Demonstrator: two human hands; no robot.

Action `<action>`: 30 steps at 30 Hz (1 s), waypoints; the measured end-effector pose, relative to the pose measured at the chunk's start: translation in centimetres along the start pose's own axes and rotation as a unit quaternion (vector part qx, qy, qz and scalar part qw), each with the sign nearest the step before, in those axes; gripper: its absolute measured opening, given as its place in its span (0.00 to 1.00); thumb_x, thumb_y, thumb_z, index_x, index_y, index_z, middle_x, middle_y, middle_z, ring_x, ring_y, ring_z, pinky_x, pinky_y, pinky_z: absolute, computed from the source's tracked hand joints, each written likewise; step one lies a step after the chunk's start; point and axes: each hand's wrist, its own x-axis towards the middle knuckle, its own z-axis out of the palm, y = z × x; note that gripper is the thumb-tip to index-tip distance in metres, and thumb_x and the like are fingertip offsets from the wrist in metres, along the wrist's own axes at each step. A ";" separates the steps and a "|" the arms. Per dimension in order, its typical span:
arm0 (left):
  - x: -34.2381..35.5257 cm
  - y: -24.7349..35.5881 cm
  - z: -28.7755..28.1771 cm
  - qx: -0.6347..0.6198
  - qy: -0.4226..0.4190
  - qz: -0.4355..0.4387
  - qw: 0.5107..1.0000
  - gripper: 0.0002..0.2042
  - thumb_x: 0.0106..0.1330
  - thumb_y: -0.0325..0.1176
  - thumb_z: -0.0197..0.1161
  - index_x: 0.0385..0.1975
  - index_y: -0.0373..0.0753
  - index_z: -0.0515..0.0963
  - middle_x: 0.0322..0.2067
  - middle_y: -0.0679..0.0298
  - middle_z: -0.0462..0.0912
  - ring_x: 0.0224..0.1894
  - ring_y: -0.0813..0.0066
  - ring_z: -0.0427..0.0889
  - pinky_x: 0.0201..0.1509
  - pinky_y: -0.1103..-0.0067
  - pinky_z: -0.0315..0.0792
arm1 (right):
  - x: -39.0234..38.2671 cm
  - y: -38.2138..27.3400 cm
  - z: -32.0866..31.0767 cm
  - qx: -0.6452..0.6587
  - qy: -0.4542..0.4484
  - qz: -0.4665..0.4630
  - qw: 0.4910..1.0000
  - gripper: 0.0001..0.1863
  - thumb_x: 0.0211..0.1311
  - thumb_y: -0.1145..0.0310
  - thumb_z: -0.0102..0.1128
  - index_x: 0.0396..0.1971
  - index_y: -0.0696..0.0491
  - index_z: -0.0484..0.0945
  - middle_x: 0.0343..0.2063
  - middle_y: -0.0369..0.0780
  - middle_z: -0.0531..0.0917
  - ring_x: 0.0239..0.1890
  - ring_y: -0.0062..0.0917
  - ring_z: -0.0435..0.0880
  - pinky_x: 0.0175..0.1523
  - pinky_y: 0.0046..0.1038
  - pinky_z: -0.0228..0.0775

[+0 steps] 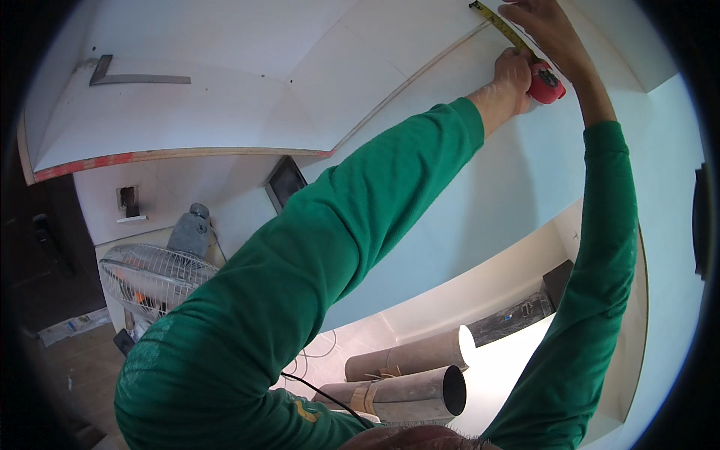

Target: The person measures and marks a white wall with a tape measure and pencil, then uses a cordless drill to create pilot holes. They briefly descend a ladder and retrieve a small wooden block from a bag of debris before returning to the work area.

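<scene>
Place: a room indoors being fitted out, probably in a home, though an office is possible
Joinery: a white panel unit (225, 109) with raw, red-marked board edges
Measuring gear: a steel carpenter's square (142, 79) lying on the unit, a red tape measure (547, 84) with its yellow blade drawn out
Wiring: an exposed recessed wall box (128, 197)
Materials: thick grey-brown rolls (405, 357) lying low down
Furnishings: a dark door (34, 202) with handle, a wire-caged electric fan (161, 274)
</scene>
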 end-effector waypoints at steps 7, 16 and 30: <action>0.2 -0.2 -1.2 -0.048 -0.050 -0.094 0.993 0.13 0.79 0.30 0.54 0.57 0.33 0.76 0.52 0.53 0.84 0.53 0.53 0.86 0.56 0.54 0.86 | 1.8 6.7 -1.7 -0.247 -0.112 -0.001 0.962 0.18 0.66 0.63 0.72 0.47 0.62 0.84 0.40 0.55 0.91 0.45 0.50 0.92 0.52 0.42 0.85; -3.4 6.4 -3.7 0.478 -0.052 0.010 0.877 0.13 0.78 0.40 0.62 0.47 0.36 0.85 0.42 0.59 0.87 0.43 0.64 0.87 0.50 0.64 0.84 | -2.1 9.3 -1.6 0.016 -0.020 0.122 0.992 0.17 0.67 0.59 0.72 0.38 0.61 0.84 0.31 0.49 0.90 0.35 0.39 0.91 0.43 0.40 0.83; 8.4 30.5 -6.1 0.907 -0.275 0.245 0.201 0.12 0.82 0.40 0.55 0.50 0.46 0.85 0.49 0.56 0.86 0.57 0.52 0.85 0.58 0.58 0.80 | -8.8 9.8 -5.4 -0.149 0.046 0.072 0.985 0.25 0.80 0.45 0.63 0.60 0.50 0.82 0.46 0.41 0.91 0.49 0.30 0.89 0.58 0.35 0.81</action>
